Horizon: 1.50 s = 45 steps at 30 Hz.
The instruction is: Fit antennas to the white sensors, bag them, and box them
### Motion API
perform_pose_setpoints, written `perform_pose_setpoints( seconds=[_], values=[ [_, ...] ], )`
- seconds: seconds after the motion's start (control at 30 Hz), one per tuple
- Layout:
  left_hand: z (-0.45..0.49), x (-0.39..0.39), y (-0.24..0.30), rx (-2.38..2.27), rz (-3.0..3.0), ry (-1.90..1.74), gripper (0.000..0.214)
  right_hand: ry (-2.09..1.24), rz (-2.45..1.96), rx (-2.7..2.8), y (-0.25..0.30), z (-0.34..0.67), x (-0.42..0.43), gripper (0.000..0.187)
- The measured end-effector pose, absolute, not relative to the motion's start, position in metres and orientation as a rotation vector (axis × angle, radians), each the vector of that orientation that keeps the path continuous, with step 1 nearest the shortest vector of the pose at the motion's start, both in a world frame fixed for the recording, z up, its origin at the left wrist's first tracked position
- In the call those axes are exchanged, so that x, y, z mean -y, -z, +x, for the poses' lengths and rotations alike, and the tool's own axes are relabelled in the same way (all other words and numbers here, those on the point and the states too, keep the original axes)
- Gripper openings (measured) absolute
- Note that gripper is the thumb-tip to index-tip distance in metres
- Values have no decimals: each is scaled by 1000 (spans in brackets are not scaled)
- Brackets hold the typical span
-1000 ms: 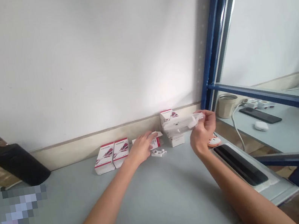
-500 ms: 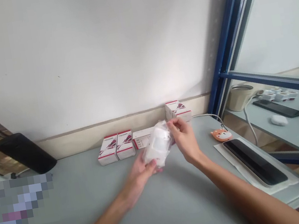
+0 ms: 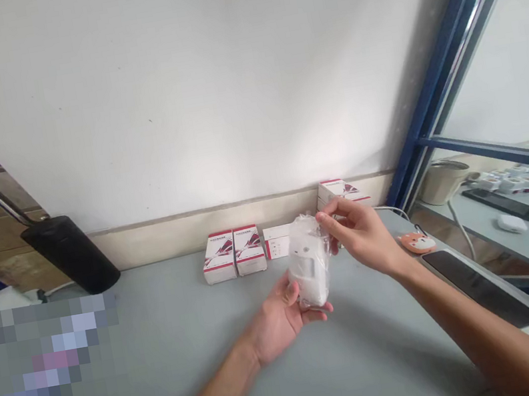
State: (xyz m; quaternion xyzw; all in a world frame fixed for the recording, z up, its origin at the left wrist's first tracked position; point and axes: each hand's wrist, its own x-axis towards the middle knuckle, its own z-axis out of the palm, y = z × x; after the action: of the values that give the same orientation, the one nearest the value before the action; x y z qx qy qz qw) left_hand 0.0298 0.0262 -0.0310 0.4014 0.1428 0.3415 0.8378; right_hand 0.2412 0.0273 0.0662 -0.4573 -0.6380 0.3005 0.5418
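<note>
Head view: we faced a white wall (image 3: 178,104) w/ a blue metal shelf frame (image 3: 458,84) to the right, over a grey bench (image 3: 175,389). A black cylindrical item (image 3: 68,254) w/ a metal handle leaned at far left. Along the wall base sat two red-and-white boxes (image 3: 233,254), a flat white box (image 3: 276,242) and another red-and-white box (image 3: 342,193) behind. An orange fox trinket (image 3: 417,242) lay right, near a black slab (image 3: 480,289). Our L hand (image 3: 278,321) cupped a clear plastic bag (image 3: 309,261) from below, thumb on its front; R hand (image 3: 362,236) gripped its top. Inside was a white device (image 3: 310,271), held above the bench, in front of the boxes.
</note>
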Motion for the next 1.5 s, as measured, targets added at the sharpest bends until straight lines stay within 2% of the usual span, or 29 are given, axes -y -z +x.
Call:
perform_pose_setpoints(
  seconds=[0.13,0.27,0.37,0.57,0.73,0.87,0.97,1.17,1.27,1.37,1.5],
  values=[
    [22,-29,28,-344,841,-750,43,-561,-1044,1500,-95,243,-48,36],
    [18,-27,24,-406,874,-734,40,-362,-915,1210,-110,245,-92,31],
    [20,-24,20,-482,863,-777,35,-419,-1083,1182,-96,238,-123,20],
    [23,-23,16,-630,809,-854,21,-314,-1406,1484,-45,226,-137,6],
    [24,-22,15,-655,787,-878,19,-72,-1418,1754,-30,225,-117,23],
    [28,-19,13,-651,749,-845,33,124,-1252,2173,-24,226,-99,28],
    [30,-18,10,-610,704,-831,48,-57,-1221,2069,-16,231,-78,34],
    [32,-12,19,-592,784,-834,52,-1038,-1310,1642,0,237,-40,48],
    [31,-9,25,-603,895,-832,49,-1376,-1178,1541,2,232,-35,45],
    [28,-7,28,-656,1022,-793,47,-1416,-1161,1389,2,233,-39,42],
    [30,-5,39,-673,1087,-722,49,-1167,-1207,1283,1,251,-52,45]
  ],
)
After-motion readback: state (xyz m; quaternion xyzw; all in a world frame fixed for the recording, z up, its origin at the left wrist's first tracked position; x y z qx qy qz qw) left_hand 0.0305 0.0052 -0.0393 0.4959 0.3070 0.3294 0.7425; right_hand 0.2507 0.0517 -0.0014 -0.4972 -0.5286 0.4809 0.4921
